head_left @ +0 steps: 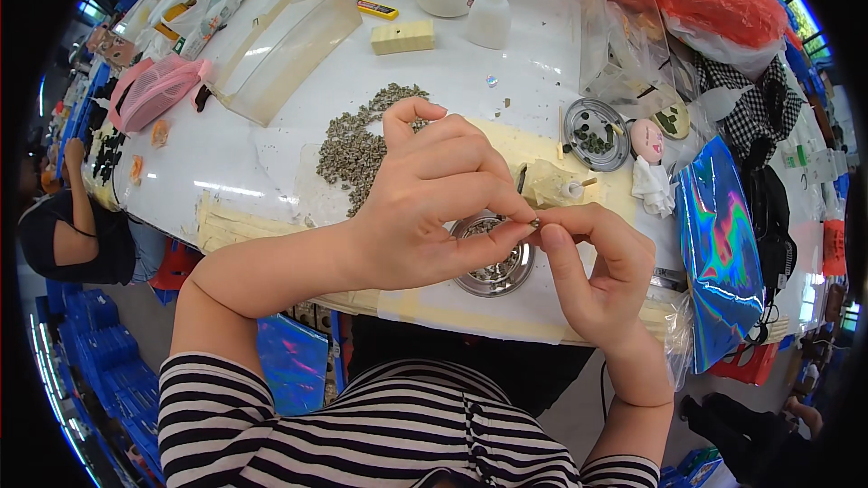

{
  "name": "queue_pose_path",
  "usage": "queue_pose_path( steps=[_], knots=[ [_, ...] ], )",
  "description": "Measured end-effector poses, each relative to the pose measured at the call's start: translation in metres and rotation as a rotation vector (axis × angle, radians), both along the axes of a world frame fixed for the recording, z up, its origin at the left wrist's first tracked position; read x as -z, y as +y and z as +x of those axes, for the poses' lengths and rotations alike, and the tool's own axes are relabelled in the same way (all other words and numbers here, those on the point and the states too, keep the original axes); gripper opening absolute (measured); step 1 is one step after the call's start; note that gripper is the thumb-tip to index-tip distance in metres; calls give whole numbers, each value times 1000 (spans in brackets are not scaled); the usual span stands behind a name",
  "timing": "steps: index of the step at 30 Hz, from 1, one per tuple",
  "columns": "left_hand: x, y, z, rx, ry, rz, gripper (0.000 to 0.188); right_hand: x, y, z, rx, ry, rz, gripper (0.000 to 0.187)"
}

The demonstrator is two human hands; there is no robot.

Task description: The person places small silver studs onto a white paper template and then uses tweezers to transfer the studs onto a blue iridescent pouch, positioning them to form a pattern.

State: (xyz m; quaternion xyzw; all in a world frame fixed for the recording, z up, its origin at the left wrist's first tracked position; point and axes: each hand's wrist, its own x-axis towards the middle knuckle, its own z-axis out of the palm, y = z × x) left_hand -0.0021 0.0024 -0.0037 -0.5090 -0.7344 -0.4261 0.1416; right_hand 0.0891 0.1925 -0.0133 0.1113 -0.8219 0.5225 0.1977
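My left hand point(443, 199) and my right hand point(601, 262) meet over the table, thumb and forefinger of each pinched together. Between their fingertips is a tiny dark metallic piece point(535, 224), too small to make out its kind. Below them stands a round metal dish point(523, 276) with small metallic bits in it, partly covered by my left hand. Behind my left wrist a heap of small grey metallic parts point(354, 149) spreads over the white table point(271, 149). To the right, a second round dish point(621, 159) holds several dark green pieces.
A cream block point(402, 38), a white squeeze bottle point(489, 16) and a clear plastic tray point(262, 81) stand farther back. Near the right dish lie a pink oval object point(646, 139) and white tissue point(652, 188). A shiny blue pouch point(721, 253) hangs at the right edge. Another person point(81, 235) sits at left.
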Motion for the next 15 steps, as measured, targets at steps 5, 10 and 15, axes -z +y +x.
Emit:
queue_pose_path(
  steps=[5, 10, 15],
  knots=[
    [0, 0, -1, -44, 59, -7, 21, 1, 0, 0, 37, 147, 106, 16],
    [1, 0, -1, -55, 33, 10, 21, -4, 0, -2, 48, 252, 223, 24],
    [1, -1, -3, -15, -64, 48, 22, -3, 1, 0, 40, 213, 241, 26]
  ],
)
